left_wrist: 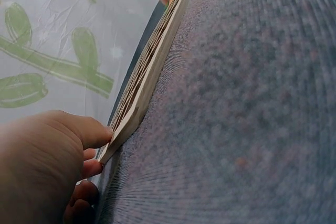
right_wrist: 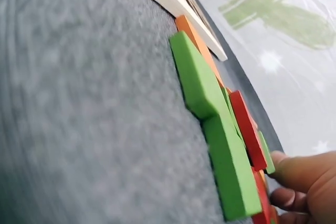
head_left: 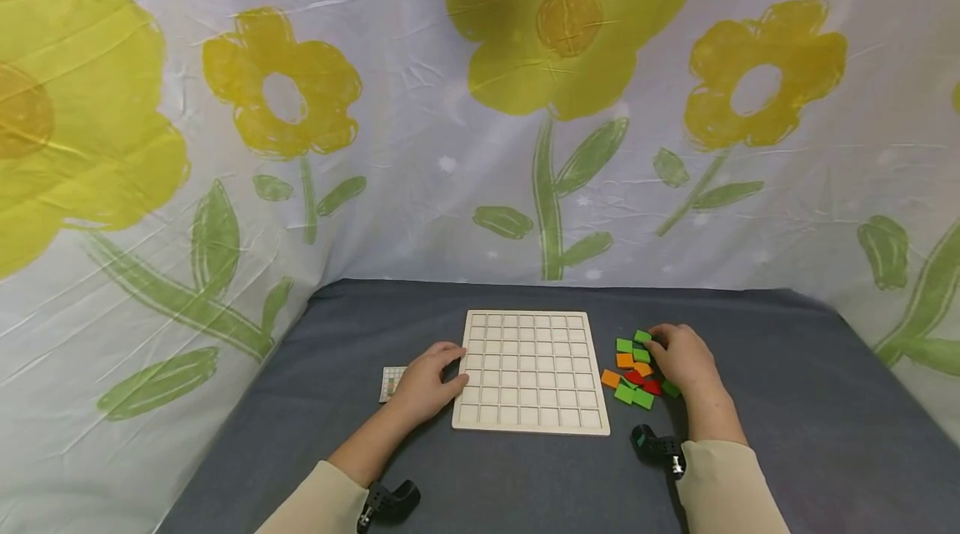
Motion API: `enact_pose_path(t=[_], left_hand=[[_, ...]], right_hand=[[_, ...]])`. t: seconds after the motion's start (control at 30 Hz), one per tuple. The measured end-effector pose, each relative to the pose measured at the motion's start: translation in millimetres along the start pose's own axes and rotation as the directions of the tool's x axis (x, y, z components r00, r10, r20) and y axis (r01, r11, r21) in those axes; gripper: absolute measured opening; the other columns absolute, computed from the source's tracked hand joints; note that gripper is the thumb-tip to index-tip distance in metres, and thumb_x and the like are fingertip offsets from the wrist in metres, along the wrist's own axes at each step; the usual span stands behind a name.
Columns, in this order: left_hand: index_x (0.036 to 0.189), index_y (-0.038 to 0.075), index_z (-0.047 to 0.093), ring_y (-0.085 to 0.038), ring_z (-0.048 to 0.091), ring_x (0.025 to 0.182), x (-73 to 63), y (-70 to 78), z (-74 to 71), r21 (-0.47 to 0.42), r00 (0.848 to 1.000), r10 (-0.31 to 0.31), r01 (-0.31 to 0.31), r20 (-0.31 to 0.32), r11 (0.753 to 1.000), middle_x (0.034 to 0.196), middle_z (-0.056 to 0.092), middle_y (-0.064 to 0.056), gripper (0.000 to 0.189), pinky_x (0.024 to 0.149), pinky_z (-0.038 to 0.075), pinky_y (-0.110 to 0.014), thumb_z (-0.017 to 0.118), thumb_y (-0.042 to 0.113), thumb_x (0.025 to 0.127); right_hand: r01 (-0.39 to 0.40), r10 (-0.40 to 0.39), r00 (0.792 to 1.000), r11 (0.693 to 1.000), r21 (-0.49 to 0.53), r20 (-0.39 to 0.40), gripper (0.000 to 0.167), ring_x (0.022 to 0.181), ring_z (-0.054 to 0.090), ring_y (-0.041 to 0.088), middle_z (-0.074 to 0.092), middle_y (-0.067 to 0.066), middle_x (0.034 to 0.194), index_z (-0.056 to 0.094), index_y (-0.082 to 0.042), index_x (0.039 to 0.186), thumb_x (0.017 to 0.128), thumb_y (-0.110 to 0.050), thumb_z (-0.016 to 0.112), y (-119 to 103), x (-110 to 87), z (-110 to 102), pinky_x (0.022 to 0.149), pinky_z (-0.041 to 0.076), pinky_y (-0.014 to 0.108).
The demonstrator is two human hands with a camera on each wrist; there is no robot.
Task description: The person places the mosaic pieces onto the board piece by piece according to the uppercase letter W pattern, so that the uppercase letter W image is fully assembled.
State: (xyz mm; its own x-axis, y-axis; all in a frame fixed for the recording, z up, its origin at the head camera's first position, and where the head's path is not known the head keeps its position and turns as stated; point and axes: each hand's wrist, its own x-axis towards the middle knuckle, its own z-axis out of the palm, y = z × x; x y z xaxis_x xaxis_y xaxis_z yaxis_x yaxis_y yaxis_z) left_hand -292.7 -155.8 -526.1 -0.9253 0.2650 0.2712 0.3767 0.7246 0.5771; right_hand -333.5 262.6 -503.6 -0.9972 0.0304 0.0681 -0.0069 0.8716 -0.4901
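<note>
A square wooden grid board (head_left: 530, 426) lies on the dark cloth, its shallow cells bare. My left hand (head_left: 427, 384) rests at its left edge, thumb (left_wrist: 97, 132) and fingertips touching the rim apart from one another. Right of the board is a loose pile of small green, orange and red tiles. At the pile's far end my right hand (head_left: 684, 356) pinches a green tile (head_left: 642, 336) between thumb and finger. Close up in the right wrist view, the thumb (right_wrist: 286, 169) meets a green tile (right_wrist: 266, 153) behind a red tile (right_wrist: 248, 129); the other fingers are partly hidden.
A small printed grid card (head_left: 390, 380) lies left of the board, partly under the left hand. Orange tiles (head_left: 611, 378) sit close to the board's right edge. A dark grey cloth (head_left: 525, 484) covers the table, and a flowered curtain (head_left: 420, 184) hangs behind it.
</note>
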Motion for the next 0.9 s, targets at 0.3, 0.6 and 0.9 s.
enact_pose_path(t=[0.3,0.6,0.9], left_hand=[[0.135,0.003,0.067,-0.032,0.062,0.121,0.0,-2.3,1.0,-0.015,1.000,0.003,-0.003,0.001,1.000,0.135,0.062,-0.012,0.043,0.097,0.051,-0.052,0.074,0.020,0.096],[0.133,0.003,0.068,-0.032,0.061,0.122,1.2,-3.1,1.4,-0.023,1.000,0.010,-0.010,-0.004,1.000,0.134,0.062,-0.011,0.041,0.098,0.051,-0.052,0.074,0.020,0.096],[0.132,0.004,0.069,-0.031,0.062,0.121,1.0,-3.8,1.8,-0.026,1.000,0.014,-0.014,-0.007,1.000,0.134,0.062,-0.010,0.039,0.097,0.052,-0.051,0.074,0.020,0.096]], right_hand=[[0.066,-0.066,0.998,0.998,0.017,0.010,0.035,0.092,0.059,0.036,0.059,0.025,0.112,0.065,0.006,0.129,0.103,-0.018,0.064,-17.5,-1.3,-8.9,0.082,0.052,0.055],[0.119,-0.120,0.992,0.993,0.002,0.037,0.034,0.091,0.058,0.031,0.058,0.016,0.106,0.066,-0.002,0.132,0.103,-0.020,0.065,-50.6,-1.9,-2.5,0.077,0.046,0.051],[0.209,-0.208,0.978,0.977,-0.037,0.031,0.031,0.083,0.054,0.025,0.058,0.009,0.101,0.069,-0.005,0.129,0.102,-0.020,0.067,-72.6,-6.3,3.5,0.071,0.043,0.046]])
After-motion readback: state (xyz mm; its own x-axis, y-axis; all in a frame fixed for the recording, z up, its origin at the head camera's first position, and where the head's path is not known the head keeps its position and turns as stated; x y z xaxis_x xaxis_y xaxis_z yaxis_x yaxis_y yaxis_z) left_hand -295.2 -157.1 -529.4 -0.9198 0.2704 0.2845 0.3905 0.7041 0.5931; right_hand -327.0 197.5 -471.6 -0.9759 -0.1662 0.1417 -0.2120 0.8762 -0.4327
